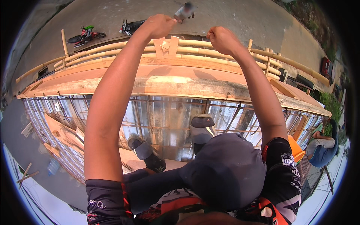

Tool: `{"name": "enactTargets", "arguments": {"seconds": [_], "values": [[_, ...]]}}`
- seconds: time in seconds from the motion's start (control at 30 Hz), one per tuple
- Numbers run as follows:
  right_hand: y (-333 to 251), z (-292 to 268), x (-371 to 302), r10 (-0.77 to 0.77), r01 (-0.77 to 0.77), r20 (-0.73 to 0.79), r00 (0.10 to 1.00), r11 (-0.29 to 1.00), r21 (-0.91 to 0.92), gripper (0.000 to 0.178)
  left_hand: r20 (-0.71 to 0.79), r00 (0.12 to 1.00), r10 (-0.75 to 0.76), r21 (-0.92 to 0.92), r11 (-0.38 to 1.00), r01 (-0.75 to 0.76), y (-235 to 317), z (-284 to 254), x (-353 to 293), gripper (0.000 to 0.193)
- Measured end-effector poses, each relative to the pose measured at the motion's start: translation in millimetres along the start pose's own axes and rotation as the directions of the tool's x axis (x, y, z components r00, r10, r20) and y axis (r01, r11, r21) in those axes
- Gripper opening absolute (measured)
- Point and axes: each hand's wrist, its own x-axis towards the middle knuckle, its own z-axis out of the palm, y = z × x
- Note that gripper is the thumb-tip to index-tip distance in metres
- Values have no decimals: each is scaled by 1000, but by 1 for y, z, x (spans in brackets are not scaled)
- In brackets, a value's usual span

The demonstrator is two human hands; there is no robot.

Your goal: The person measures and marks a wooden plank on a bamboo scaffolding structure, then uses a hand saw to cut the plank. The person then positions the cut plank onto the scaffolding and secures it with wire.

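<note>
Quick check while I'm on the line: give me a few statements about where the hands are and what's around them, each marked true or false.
1. Both hands, the left hand and the right hand, are raised at the bamboo railing. True.
2. The right hand is open and flat. False: it is closed in a fist.
3. Small pieces of wood stand on the railing between the hands. True.
4. A car is parked on the road beyond the railing, upper left. False: two motorbikes stand there.
5. A seated person is at the right edge. True.
</note>
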Motion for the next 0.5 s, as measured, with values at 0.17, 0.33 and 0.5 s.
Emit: {"name": "enactTargets", "arguments": {"seconds": [0.17,0.33,0.5], "values": [[32,58,89,119,-92,141,983,979,-180,31,-203,979,-32,-32,999,26,-82,-71,-124,61],[73,115,165,164,-120,155,974,959,-257,35,-241,939,-244,-1,968,251,-183,-72,-209,58],[83,161,208,152,-143,55,987,979,-144,36,-328,914,-237,53,962,268,-228,-50,-234,49]]}}
